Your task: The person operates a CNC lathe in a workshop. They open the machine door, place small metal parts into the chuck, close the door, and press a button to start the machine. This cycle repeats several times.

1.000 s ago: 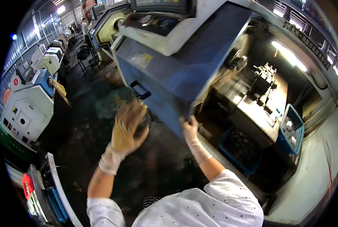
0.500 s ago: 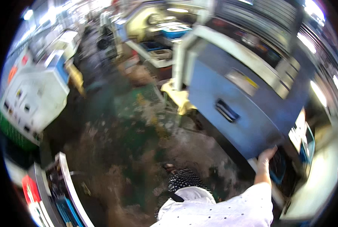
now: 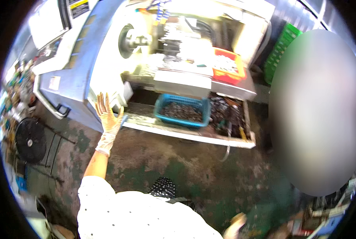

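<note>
Your left hand (image 3: 109,121) is spread open by the edge of the blue door (image 3: 82,79), left of frame.
Sliding the door could trap it; your right hand (image 3: 234,225), lower right, is too blurred to tell.

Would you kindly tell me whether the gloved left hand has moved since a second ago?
Yes: judged against the round black floor fan, the gloved left hand has come nearer; the fan was far ahead and now stands to the hand's left.
</note>
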`<state>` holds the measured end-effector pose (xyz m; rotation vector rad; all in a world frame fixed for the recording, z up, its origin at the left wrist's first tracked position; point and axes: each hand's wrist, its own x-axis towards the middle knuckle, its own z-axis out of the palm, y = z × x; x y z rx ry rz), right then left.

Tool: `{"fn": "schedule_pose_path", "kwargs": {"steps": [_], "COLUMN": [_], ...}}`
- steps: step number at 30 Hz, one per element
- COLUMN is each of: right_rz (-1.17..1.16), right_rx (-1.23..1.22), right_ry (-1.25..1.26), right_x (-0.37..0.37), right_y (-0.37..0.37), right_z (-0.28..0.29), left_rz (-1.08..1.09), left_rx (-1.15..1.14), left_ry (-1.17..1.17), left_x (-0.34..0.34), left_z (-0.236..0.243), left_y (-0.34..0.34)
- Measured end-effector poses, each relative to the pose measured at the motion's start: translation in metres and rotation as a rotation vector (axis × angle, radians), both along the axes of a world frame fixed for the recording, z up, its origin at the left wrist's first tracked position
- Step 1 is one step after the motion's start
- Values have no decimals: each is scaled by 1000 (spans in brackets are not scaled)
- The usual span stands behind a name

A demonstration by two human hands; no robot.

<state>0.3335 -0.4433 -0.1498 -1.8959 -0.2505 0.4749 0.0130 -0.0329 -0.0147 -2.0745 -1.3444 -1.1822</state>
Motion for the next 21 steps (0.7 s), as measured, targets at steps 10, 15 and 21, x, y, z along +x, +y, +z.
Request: {"fn": "schedule_pose_path", "kwargs": {"steps": [10, 15, 21], "right_rz": [782, 1029, 630], "right_rx": [534, 665, 476], "right_ry": [-573, -187, 237], "right_x": [67, -63, -84], "right_y": [369, 572, 765], "right_z": [169, 152, 132], "left_rz": [417, 441, 489], "left_rx": [243, 154, 338], "left_ry": [-172, -308, -347], "left_x": [-20, -24, -32], "left_z": [38, 15, 4], "left_y": [8, 19, 25]}}
